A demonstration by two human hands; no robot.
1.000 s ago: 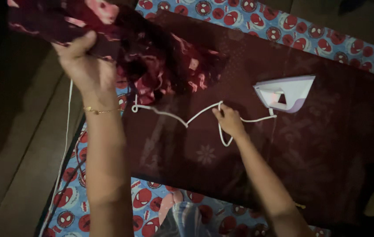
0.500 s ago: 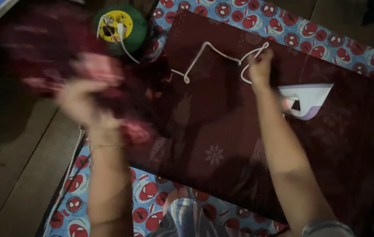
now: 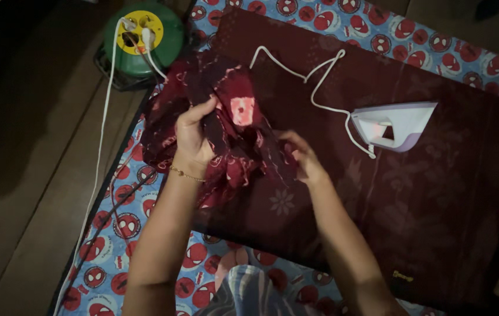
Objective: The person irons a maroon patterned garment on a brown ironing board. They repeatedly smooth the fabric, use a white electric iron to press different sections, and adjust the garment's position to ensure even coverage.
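Both grips, left hand and right hand, clutch one red patterned cloth beside one iron.

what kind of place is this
Probably a room at home, with ironing done on the floor: a clothes iron rests on a dark red cloth spread over a patterned mat on floorboards, beside a green cable reel.

Both forearms are seen bare, with no sleeves on them. On the wrist of the left hand a thin gold chain bracelet is worn. The right hand is without jewellery. At the bottom edge, blue-grey striped clothing is seen.
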